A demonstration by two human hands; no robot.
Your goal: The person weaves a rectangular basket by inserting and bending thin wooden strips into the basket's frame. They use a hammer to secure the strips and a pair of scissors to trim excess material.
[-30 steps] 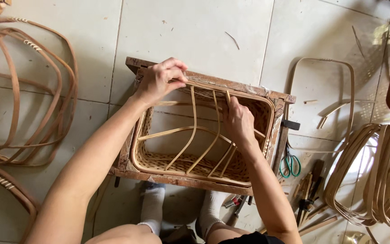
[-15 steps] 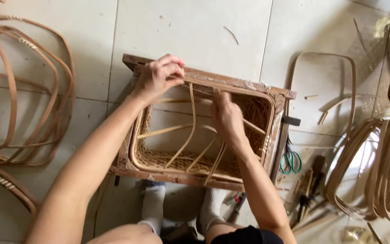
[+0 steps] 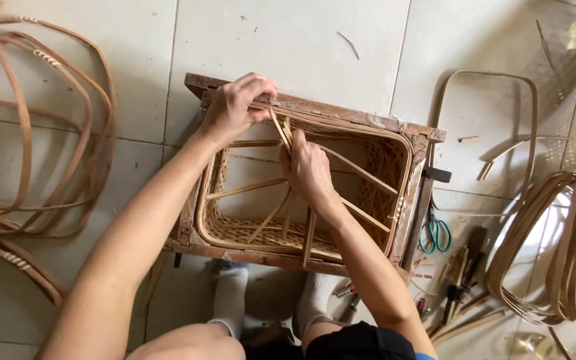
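My left hand grips the wooden frame's far rim; my right hand pinches rattan strips inside the woven basket.

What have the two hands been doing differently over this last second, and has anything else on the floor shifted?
The right hand slid left across the woven basket, from its middle toward the far rim, and now pinches thin cane strips close to the left hand. The left hand stayed gripping the far rim of the wooden frame. Frame, green scissors and cane hoops have not moved.

Rattan weaving workshop, tiled floor, bent cane hoops, scissors, scattered hand tools
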